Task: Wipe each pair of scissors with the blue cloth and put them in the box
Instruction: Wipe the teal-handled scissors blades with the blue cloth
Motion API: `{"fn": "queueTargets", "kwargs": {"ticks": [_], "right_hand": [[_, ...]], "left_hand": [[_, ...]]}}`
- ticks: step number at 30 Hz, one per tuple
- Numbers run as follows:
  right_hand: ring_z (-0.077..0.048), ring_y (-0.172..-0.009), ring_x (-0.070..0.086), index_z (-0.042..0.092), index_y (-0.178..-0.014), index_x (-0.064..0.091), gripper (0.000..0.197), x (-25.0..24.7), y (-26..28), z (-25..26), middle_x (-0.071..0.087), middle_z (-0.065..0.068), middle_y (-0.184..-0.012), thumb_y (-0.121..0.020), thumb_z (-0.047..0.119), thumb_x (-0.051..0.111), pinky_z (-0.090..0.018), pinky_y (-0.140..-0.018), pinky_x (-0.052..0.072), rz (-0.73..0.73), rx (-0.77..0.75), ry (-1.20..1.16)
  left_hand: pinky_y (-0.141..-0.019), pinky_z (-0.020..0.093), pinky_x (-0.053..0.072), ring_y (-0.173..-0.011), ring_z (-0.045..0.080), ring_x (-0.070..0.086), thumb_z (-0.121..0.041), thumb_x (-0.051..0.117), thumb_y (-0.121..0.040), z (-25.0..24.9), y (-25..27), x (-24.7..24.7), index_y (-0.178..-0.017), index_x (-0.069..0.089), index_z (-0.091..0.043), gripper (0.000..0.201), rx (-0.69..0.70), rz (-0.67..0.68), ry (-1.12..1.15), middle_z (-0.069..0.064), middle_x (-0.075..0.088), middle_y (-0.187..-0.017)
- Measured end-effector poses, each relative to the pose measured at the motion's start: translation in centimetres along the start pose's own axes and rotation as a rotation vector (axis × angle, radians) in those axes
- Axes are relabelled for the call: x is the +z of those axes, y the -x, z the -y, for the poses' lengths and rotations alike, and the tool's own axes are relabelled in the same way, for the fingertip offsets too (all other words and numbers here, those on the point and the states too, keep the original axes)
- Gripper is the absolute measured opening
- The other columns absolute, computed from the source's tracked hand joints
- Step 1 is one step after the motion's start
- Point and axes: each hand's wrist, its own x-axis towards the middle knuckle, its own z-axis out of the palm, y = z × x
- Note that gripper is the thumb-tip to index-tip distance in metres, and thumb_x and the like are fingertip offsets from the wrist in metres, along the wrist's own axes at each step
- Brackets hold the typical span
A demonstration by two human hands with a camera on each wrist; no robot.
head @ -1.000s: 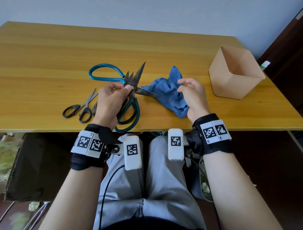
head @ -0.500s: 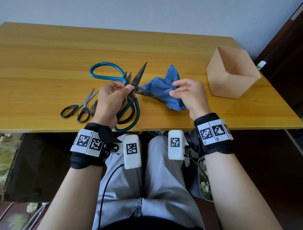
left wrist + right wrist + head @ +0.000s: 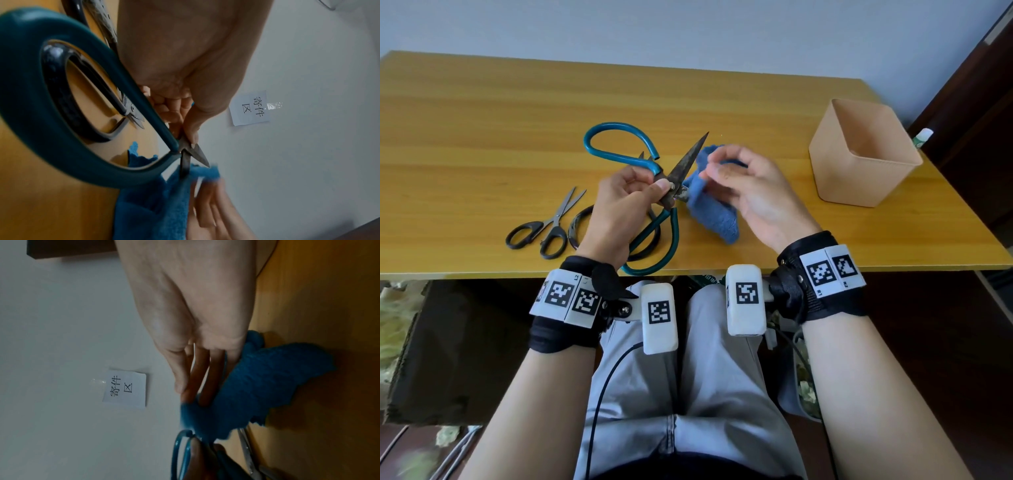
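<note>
Fingers [image 3: 659, 186] of the left hand [image 3: 616, 209] pinch the teal-handled scissors [image 3: 650, 219] at the pivot, blades spread apart, one tip pointing up and away; fingers [image 3: 717, 169] of the right hand [image 3: 753, 192] curl round the blue cloth [image 3: 714, 214], which is wrapped over the lower blade while its loose end hangs to the wooden surface [image 3: 482, 137]. On that surface, well apart to the right, stands the open tan box [image 3: 863, 178]. Under the left hand lie black-handled scissors [image 3: 643, 240], only their loops showing. Just beside them to the left lie small black scissors [image 3: 544, 226], closed. On the wall, the wrist views show a paper note [image 3: 249, 108] taped up.
</note>
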Motion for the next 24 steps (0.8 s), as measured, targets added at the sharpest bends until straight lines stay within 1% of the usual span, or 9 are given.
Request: {"fn": "queueTargets", "kwargs": {"ticks": [2,4,6,9,11,16,19,22,24], "right_hand": [[-0.015,-0.092,0.066,0.009,-0.107,0.061,0.025,0.1,0.1,-0.4,0.071,-0.008,-0.096,-0.091,-0.01,0.057,-0.022,-0.079,0.053,0.056,0.03,0.111],[-0.011,-0.096,0.065,0.011,-0.105,0.063,0.032,0.2,0.1,-0.9,0.068,-0.007,-0.101,-0.083,-0.013,0.065,-0.026,-0.086,0.053,0.047,0.022,0.211],[-0.011,-0.093,0.066,0.013,-0.099,0.064,0.031,0.2,0.1,-1.2,0.069,-0.005,-0.095,-0.077,-0.006,0.076,-0.029,-0.091,0.053,-0.008,0.029,0.272],[-0.008,-0.084,0.068,0.011,-0.098,0.063,0.029,0.2,0.1,-1.4,0.073,-0.004,-0.085,-0.077,0.003,0.081,-0.018,-0.078,0.05,-0.059,0.041,0.305],[-0.006,-0.081,0.07,0.01,-0.102,0.064,0.028,0.3,0.1,-1.2,0.075,-0.006,-0.087,-0.079,0.006,0.08,-0.013,-0.073,0.049,-0.074,0.043,0.34],[-0.018,-0.099,0.07,0.015,-0.117,0.064,0.035,0.3,-0.3,-0.8,0.075,-0.007,-0.096,-0.086,0.0,0.069,-0.03,-0.093,0.051,-0.004,0.098,0.436],[-0.012,-0.086,0.068,0.014,-0.111,0.063,0.03,0.6,-0.3,-1.0,0.072,0.0,-0.08,-0.084,0.007,0.075,-0.028,-0.091,0.051,-0.031,0.085,0.436],[-0.009,-0.072,0.061,0.012,-0.105,0.063,0.027,0.7,-0.2,-1.3,0.061,0.002,-0.066,-0.083,0.015,0.079,-0.023,-0.083,0.047,-0.053,0.078,0.408],[-0.011,-0.081,0.063,0.013,-0.112,0.061,0.032,0.8,-0.3,-1.4,0.066,0.001,-0.074,-0.084,0.012,0.077,-0.027,-0.09,0.048,-0.043,0.11,0.387]], "left_hand": [[-0.065,0.02,0.048,-0.067,0.008,0.065,-0.012,0.066,-0.096,-0.1,0.0,0.2,-0.09,0.056,-0.014,0.012,0.011,0.003,-0.012,0.001,0.07,-0.073],[-0.069,0.028,0.047,-0.073,0.013,0.065,-0.013,0.067,-0.095,-0.1,0.0,0.4,-0.09,0.056,-0.015,0.012,0.017,0.007,-0.028,0.009,0.07,-0.08],[-0.073,0.034,0.046,-0.079,0.018,0.065,-0.016,0.069,-0.094,-0.1,0.0,0.6,-0.09,0.057,-0.016,0.012,0.013,0.011,-0.034,0.016,0.068,-0.087],[-0.075,0.038,0.046,-0.081,0.024,0.063,-0.017,0.07,-0.093,-0.1,0.1,0.9,-0.091,0.058,-0.016,0.012,0.007,0.004,-0.035,0.022,0.066,-0.09],[-0.075,0.038,0.045,-0.081,0.026,0.061,-0.017,0.07,-0.092,0.0,0.0,1.0,-0.091,0.058,-0.017,0.012,0.013,0.004,-0.041,0.025,0.066,-0.09],[-0.076,0.037,0.046,-0.08,0.022,0.062,-0.016,0.07,-0.093,0.4,0.1,1.1,-0.091,0.058,-0.017,0.012,0.016,-0.011,-0.046,0.011,0.062,-0.081],[-0.072,0.032,0.046,-0.073,0.013,0.063,-0.015,0.069,-0.094,0.6,0.2,1.1,-0.093,0.058,-0.014,0.012,0.013,-0.009,-0.036,-0.006,0.065,-0.068],[-0.069,0.031,0.045,-0.07,0.011,0.061,-0.016,0.069,-0.094,0.5,0.2,0.9,-0.094,0.058,-0.013,0.012,0.016,-0.003,-0.031,-0.004,0.063,-0.071],[-0.07,0.033,0.045,-0.073,0.015,0.061,-0.015,0.069,-0.094,0.6,0.2,0.9,-0.092,0.058,-0.013,0.012,0.017,0.004,-0.032,0.0,0.064,-0.073]]}}
